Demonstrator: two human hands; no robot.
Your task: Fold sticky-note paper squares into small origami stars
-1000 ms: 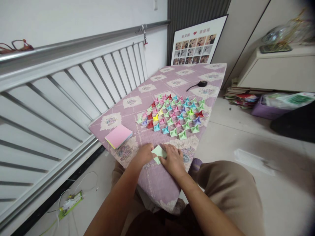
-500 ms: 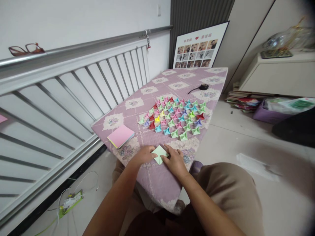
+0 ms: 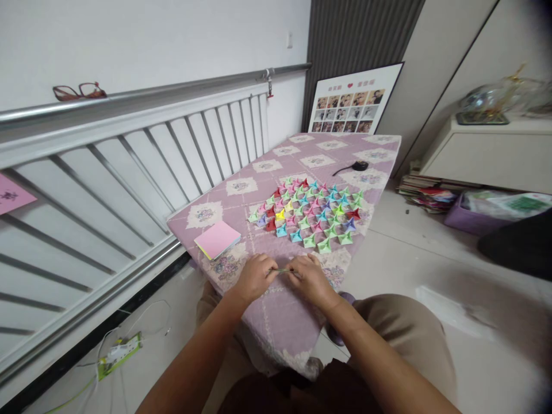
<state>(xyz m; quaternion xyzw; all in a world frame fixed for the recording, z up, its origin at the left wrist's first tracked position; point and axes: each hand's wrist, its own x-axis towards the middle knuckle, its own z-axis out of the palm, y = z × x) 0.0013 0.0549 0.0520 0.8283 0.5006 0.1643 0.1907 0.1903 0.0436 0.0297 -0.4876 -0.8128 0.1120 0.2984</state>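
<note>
A small light green square of folded paper (image 3: 283,270) is pinched between my two hands, turned edge-on so only a thin strip of it shows. My left hand (image 3: 257,275) closes its thumb and fingers on the paper's left end. On the opposite end, my right hand (image 3: 309,278) grips it the same way. Just beyond my hands, many small folded paper pieces (image 3: 309,241) in green, pink, blue, red, yellow and purple stand in rows on the tablecloth. To the left lies a stack of coloured paper squares (image 3: 218,237), pink on top.
The table has a purple flowered cloth (image 3: 280,322). A black object with a cord (image 3: 359,165) rests toward its far right. A white radiator (image 3: 172,167) with a metal pipe runs along the left, glasses (image 3: 80,92) on the pipe. A power strip (image 3: 119,355) lies on the floor.
The green paper lay flat with its face visible under my fingers; now it is lifted and tilted edge-on between both hands. The view has shifted slightly.
</note>
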